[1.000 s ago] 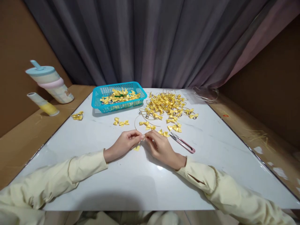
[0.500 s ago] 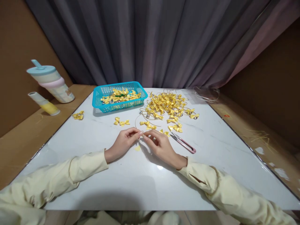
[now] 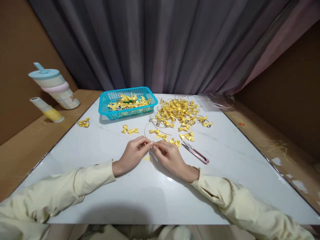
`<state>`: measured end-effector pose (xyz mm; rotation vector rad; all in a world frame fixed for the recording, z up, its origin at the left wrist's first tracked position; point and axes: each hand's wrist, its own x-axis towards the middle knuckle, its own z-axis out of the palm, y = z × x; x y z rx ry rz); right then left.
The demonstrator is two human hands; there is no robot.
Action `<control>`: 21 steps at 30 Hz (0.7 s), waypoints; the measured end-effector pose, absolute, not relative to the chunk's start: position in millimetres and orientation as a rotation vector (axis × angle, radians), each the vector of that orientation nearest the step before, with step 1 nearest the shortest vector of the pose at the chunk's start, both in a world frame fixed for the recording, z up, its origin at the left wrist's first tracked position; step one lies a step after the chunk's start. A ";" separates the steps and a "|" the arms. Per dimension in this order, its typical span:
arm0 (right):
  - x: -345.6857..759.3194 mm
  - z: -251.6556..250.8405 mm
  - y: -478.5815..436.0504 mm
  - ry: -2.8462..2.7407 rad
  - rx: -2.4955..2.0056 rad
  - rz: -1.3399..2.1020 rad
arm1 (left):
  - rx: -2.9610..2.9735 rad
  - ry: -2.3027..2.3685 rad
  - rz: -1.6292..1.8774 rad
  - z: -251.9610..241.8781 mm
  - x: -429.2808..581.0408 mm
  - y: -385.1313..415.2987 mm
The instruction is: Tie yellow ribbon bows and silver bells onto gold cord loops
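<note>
The table [image 3: 150, 196] is a glossy white slab with faint marbling. On it stands a turquoise plastic basket [image 3: 125, 114], rectangular with a fine mesh wall, holding satin yellow bows and small silver bells.

Well in front of the basket, toward the person, the left hand [image 3: 132, 155] and the right hand [image 3: 170, 156] meet fingertip to fingertip. Each hand is pinched shut, thumb against forefinger, on 1 small thing [image 3: 152, 144], too small to identify. A thin gold cord [image 3: 145, 132] curves from the pinch back toward the basket. Both wrists rest on the table, in soft cream sleeves.

Just nearer than the pinch lies 1 flat yellow bow piece [image 3: 147, 157].

Right of the basket spreads a loose heap of bows [image 3: 178, 111], shiny, crimped at the middle and tangled with gold cord loops and bells. In front of the basket lie 2 stray bows [image 3: 129, 130].

In front and to the right of the basket lie pink-handled thread snips [image 3: 195, 152], slim with pointed steel blades.

Left of the basket, off the slab, lies another bow [image 3: 83, 123]. Further left a pastel tumbler [image 3: 56, 88] with a blue lid stands beside a lying yellow-and-white cylinder [image 3: 47, 110].
</note>
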<state>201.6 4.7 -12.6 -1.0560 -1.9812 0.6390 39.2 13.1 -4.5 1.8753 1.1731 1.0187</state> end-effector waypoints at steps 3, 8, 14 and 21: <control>201.3 -13.9 4.9 -1.997 -1.062 0.608 | 1.934 1.185 1.022 -4.7 38.5 12.6; 200.3 -12.8 4.9 -1.986 -1.109 0.550 | 2.003 1.205 1.012 -3.9 39.2 11.0; 199.9 -12.3 4.0 -1.961 -1.122 0.550 | 1.866 1.190 0.998 -0.8 40.7 12.0; 200.5 -15.0 2.5 -1.941 -1.073 0.461 | 1.357 1.001 0.881 -0.1 38.6 17.9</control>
